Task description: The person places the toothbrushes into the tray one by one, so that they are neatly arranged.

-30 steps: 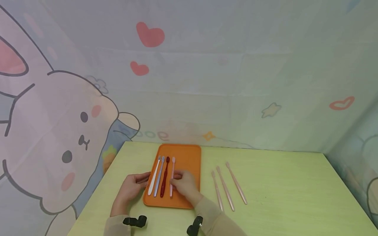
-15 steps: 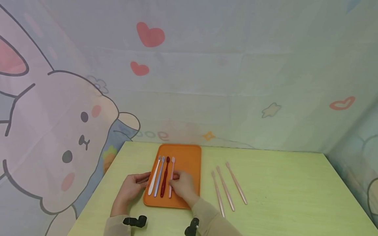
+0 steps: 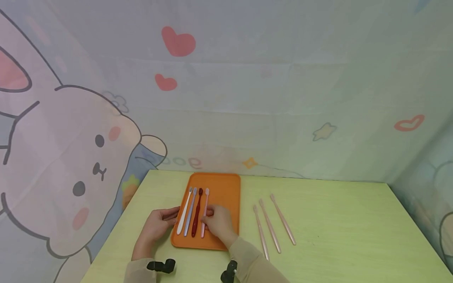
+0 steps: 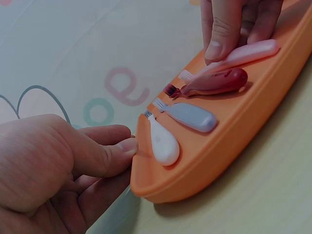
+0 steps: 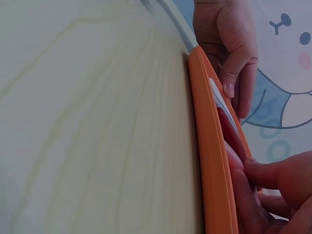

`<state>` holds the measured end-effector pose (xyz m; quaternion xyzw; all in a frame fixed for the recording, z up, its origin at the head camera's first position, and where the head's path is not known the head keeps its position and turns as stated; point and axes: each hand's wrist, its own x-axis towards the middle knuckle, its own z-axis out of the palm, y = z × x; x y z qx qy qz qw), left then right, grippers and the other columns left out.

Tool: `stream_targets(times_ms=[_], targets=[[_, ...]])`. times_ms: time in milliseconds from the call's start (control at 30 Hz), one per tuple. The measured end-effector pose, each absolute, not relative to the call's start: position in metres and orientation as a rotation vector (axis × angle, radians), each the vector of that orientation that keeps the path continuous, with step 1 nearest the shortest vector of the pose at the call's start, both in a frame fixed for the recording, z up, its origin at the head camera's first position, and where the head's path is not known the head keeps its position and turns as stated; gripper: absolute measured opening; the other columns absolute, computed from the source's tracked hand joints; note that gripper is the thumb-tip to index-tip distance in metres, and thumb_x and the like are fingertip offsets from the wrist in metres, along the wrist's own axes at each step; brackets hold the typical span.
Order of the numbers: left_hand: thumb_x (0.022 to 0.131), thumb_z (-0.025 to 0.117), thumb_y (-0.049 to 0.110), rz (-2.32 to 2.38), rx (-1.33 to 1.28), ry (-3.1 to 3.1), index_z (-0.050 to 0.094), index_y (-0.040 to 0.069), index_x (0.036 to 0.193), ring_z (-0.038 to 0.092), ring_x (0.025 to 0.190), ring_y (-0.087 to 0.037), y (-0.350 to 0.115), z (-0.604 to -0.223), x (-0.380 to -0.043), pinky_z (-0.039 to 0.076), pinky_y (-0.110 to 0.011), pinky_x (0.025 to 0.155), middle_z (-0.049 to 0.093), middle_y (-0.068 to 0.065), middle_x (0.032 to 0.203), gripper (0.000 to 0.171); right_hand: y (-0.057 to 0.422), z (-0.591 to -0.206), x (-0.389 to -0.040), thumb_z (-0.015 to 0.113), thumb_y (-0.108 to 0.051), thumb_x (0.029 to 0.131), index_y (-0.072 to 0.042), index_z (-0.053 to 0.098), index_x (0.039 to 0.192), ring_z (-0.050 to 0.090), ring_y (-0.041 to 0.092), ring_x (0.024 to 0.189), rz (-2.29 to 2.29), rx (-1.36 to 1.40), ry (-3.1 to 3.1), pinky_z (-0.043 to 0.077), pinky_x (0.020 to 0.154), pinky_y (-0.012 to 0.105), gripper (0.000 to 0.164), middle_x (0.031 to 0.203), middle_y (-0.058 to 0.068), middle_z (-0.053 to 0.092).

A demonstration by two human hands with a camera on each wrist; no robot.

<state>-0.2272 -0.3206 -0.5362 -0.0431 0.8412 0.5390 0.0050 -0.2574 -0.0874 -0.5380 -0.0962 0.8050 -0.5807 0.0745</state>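
Note:
An orange tray (image 3: 226,192) lies on the table with a white toothbrush (image 3: 183,214), a light blue toothbrush (image 3: 190,214), a dark red toothbrush (image 3: 196,216) and a pink toothbrush (image 3: 207,200) side by side in its left half. My left hand (image 3: 158,225) grips the tray's left rim, the thumb (image 4: 127,145) on the edge in the left wrist view. Over the tray, my right hand (image 3: 220,223) pinches the pink toothbrush by its handle between thumb and fingers. That brush lies along the dark red one, a small gap between them.
Three pale pink toothbrushes, the nearest one (image 3: 260,232) slanting beside the right sleeve, lie on the light green table (image 3: 336,220) right of the tray. A printed cloth backdrop (image 3: 247,98) stands behind the table.
My right hand and the pink toothbrush have shifted slightly left and toward me, closer to the dark red one. The left hand stays at the tray rim.

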Motion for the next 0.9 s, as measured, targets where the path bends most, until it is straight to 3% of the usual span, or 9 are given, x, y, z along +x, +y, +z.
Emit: stream_targets(times_ms=[900], targets=[[0.099,0.066,-0.01,1.702,-0.141,2.617,0.066,-0.007,0.141,0.066,0.129,-0.038,-0.3219,-0.5385,-0.229,0.059,-0.036,0.1,0.069,-0.025,0.136,0.041,-0.0812,-0.5386,-0.2603,0.081,-0.001,0.093,0.012,0.067,0.133,0.071,0.013,0.073,-1.734,-0.325,2.358,0.064,0.065,0.029,0.044,0.096,0.005,0.065]])
